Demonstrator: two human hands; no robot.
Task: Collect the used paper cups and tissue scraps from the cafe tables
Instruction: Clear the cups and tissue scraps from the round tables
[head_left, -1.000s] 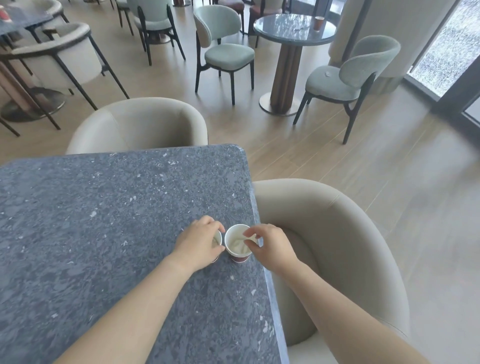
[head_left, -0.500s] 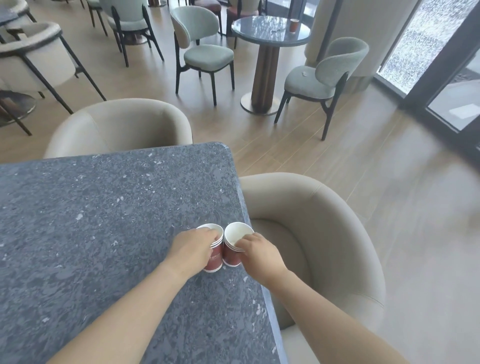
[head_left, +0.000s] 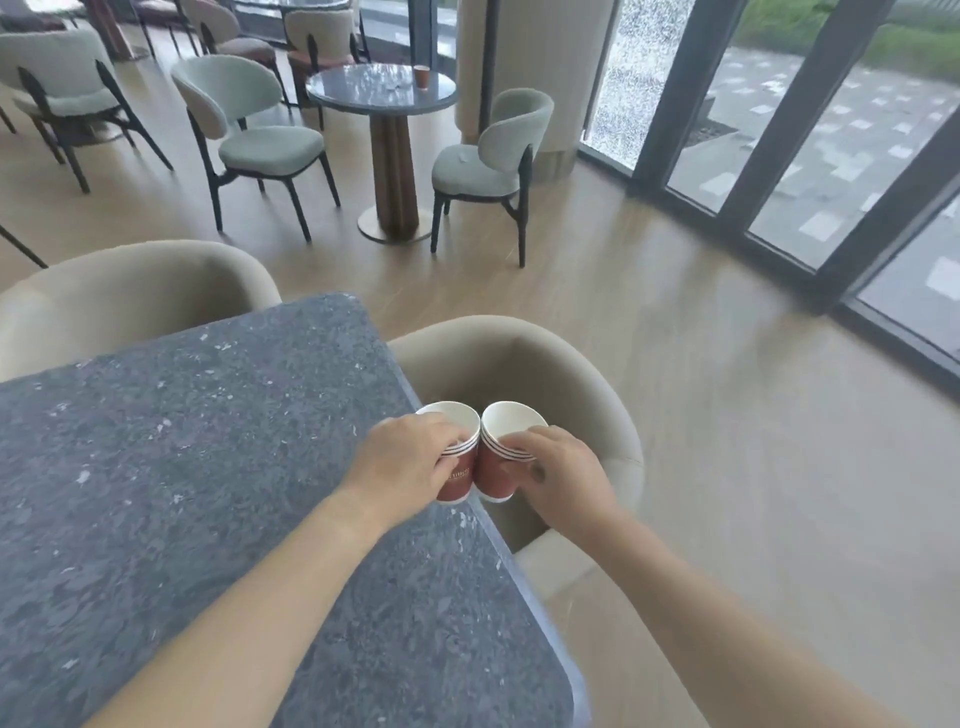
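Two small stacks of red paper cups with white insides are held side by side at the right edge of the grey speckled table (head_left: 182, 467). My left hand (head_left: 402, 460) grips the left stack (head_left: 457, 467) from above. Around the right stack (head_left: 498, 467), which hangs just past the table's edge over a beige armchair, my right hand (head_left: 563, 478) is closed. The two stacks touch each other. Another red cup (head_left: 421, 77) stands on the round table (head_left: 363, 96) far ahead. No tissue shows in the cups from here.
A beige armchair (head_left: 587, 395) sits right of the table, another (head_left: 130, 296) behind it. Pale green chairs (head_left: 265, 135) (head_left: 493, 156) flank the round table. Wooden floor stretches to the right up to glass doors (head_left: 779, 130).
Both hands have closed on the cups and lifted them off the table toward its right edge. The view has swung right, bringing the glass doors into sight.
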